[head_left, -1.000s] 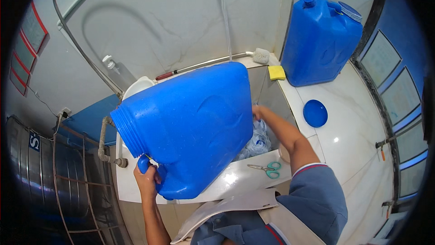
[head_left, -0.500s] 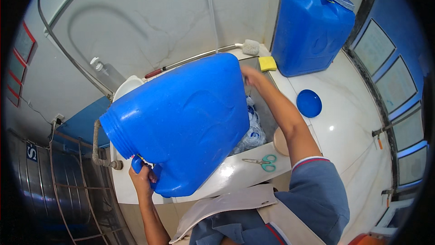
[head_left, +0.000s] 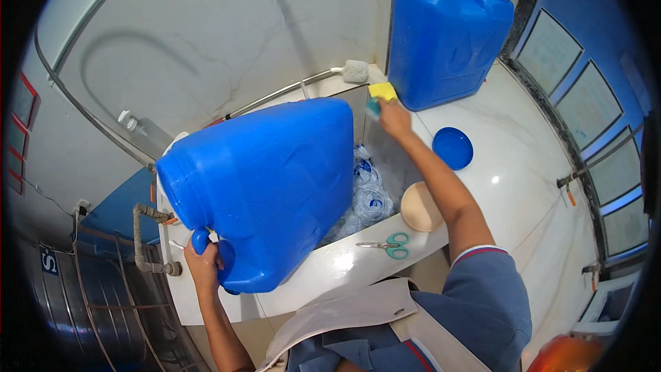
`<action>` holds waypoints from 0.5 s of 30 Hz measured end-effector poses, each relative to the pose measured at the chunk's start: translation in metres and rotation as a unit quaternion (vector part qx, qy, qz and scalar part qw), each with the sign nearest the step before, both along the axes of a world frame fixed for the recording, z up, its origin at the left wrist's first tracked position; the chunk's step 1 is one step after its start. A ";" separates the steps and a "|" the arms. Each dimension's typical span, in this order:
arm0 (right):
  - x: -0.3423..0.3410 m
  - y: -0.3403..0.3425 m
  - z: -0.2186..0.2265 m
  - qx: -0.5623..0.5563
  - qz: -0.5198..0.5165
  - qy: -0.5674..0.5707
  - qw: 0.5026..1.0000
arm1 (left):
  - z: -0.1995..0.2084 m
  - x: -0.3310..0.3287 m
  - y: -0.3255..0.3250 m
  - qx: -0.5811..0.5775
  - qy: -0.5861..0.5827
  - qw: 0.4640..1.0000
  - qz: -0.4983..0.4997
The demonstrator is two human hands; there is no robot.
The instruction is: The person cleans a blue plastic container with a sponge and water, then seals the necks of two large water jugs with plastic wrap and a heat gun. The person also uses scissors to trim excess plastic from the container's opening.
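A large blue plastic jerrycan (head_left: pixel 268 186) lies tilted on its side across the sink, its wide, ribbed mouth toward the left. My left hand (head_left: pixel 203 262) is closed round the handle beside the mouth. My right hand (head_left: pixel 396 121) reaches past the can to the far right corner of the sink. Its fingers, slightly blurred, close on a yellow sponge (head_left: pixel 382 90). A teal patch (head_left: pixel 374 106) shows at the fingertips; whether it is the sponge's scouring side I cannot tell. Beneath the can, crumpled clear plastic with blue bits (head_left: pixel 372 200) lies in the sink.
A second blue jerrycan (head_left: pixel 447 41) stands at the back right. On the white counter are a round blue lid (head_left: pixel 452 148), a peach-coloured bowl (head_left: pixel 421 207) and green-handled scissors (head_left: pixel 392 245). A long-handled brush (head_left: pixel 354 71) and a clear pump bottle (head_left: pixel 148 131) lie along the wall.
My right hand has moved from beside the can's base to the sponge and closed on it. My left hand keeps its grip on the handle. The view has shifted slightly.
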State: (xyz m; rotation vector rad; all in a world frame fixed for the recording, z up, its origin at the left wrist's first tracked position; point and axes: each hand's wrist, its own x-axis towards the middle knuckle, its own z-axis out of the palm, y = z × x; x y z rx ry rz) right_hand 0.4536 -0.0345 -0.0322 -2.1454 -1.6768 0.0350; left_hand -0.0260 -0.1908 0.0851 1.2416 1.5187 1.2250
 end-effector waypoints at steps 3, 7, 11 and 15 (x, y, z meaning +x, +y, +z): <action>0.052 -0.040 -0.014 0.051 -0.054 -0.142 0.987 | 0.003 0.025 0.028 -0.004 0.059 0.995 -0.077; 0.061 -0.045 -0.033 0.161 -0.079 -0.319 0.931 | -0.008 0.056 0.053 0.000 0.188 0.974 -0.124; -0.002 0.005 0.045 0.162 -0.003 -0.117 0.980 | -0.027 0.086 0.071 -0.004 0.297 0.945 -0.137; -0.082 0.081 0.097 0.037 0.191 0.165 0.967 | -0.060 0.111 0.093 -0.006 0.304 0.938 -0.169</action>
